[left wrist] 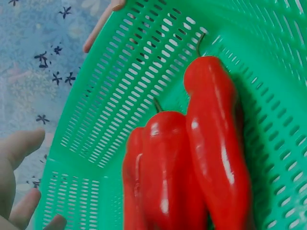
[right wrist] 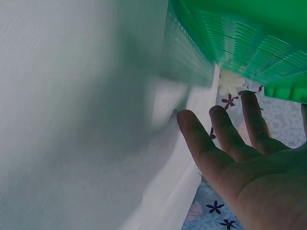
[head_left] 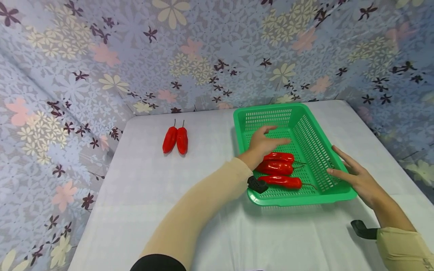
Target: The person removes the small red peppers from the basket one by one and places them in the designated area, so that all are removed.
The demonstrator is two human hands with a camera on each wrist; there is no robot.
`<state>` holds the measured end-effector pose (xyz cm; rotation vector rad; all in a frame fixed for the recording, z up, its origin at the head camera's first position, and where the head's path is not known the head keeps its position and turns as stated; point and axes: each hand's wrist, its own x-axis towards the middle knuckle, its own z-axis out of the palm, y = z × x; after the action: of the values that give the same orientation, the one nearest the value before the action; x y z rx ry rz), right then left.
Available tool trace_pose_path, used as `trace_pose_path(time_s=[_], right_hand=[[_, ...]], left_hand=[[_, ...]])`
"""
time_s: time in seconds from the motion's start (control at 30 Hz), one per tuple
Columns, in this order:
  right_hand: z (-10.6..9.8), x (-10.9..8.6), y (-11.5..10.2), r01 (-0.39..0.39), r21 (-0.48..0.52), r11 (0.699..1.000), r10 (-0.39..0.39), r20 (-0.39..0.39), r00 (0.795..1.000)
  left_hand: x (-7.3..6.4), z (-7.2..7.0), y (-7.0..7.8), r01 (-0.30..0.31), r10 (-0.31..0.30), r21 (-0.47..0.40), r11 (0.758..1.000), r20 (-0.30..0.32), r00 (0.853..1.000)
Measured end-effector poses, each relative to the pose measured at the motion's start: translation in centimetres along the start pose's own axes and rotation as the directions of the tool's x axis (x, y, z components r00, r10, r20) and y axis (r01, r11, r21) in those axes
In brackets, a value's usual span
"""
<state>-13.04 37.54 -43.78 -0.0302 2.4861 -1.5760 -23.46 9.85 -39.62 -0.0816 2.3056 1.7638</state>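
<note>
A green perforated plastic basket (head_left: 271,107) stands on the right part of the table with three red chili peppers (head_left: 277,168) in it. Over the basket is my left hand (head_left: 263,145), its thumb and fingers spread and nothing held. The left wrist view shows that hand's fingertips at the left edge, apart from the peppers (left wrist: 218,129). At the basket's right side is my right hand (head_left: 360,178), with fingers extended and the thumb reaching over the rim. From the right wrist, the right hand's fingers (right wrist: 196,132) appear straight. Whether it touches the basket is unclear.
Two more red peppers (head_left: 176,140) lie side by side at the far left of the white-covered table (head_left: 152,188). Behind the table and along both its sides hangs floral cloth (head_left: 203,56).
</note>
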Motion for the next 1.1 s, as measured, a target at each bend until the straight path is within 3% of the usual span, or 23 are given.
trace_pose_path(time_s=[0.17, 0.27, 0.4, 0.87, 1.1], right_hand=[[0.0, -0.04, -0.1, -0.005, -0.002, 1.0, 0.005, 0.002, 1.0], [0.03, -0.04, -0.16, -0.012, -0.001, 1.0, 0.012, 0.004, 1.0], [0.06, 0.01, -0.26, -0.023, -0.006, 1.0, 0.023, 0.003, 1.0], [0.06, -0.09, -0.15, -0.027, -0.005, 1.0, 0.027, -0.004, 1.0], [0.08, -0.03, -0.07, -0.026, 0.001, 1.0, 0.026, -0.002, 1.0]], left_hand=[[0.07, 0.53, -0.67, 0.077, -0.077, 0.031, 0.997, 0.013, 0.997], [0.22, 0.6, -0.77, 0.151, -0.153, 0.049, 0.987, 0.029, 0.988], [0.35, 0.6, -0.86, 0.203, -0.206, 0.082, 0.976, 0.03, 0.978], [0.07, 0.99, -0.78, 0.24, -0.254, 0.165, 0.957, 0.068, 0.965], [-0.18, 0.96, -0.66, 0.194, -0.212, 0.222, 0.956, 0.063, 0.975]])
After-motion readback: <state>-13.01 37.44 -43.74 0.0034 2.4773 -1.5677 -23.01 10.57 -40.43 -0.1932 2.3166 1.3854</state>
